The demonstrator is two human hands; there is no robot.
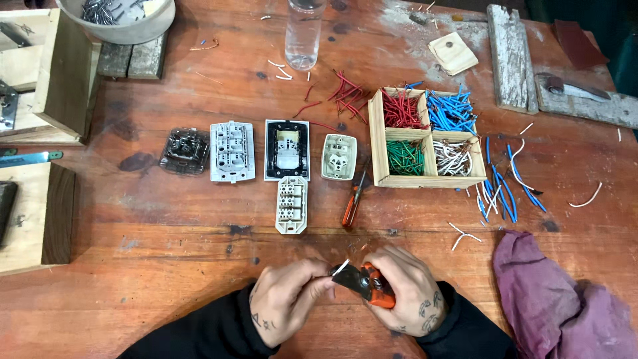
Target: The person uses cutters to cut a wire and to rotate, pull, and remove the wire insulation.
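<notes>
- Now, taking the wooden divided box of sorted wire offcuts as the landmark: far to its left on the bench lie a dark switch module, a grey-white switch back, a black-framed switch plate, a cream terminal block and a socket insert, in a rough row.
- Just left of the box's lower corner lies a second orange-handled tool, untouched.
- Well below the box, at the bench's near edge, the left hand pinches a short white wire piece between its fingers.
- Touching that hand, the right hand is closed around orange-handled pliers, whose dark jaws meet the wire.
- By my judgement the step in hand is stripping or trimming this wire end; the next move calls for a firm squeeze and a steady pull along the wire.
- Below and right of the box lie loose blue and white wires and a purple rag.
</notes>
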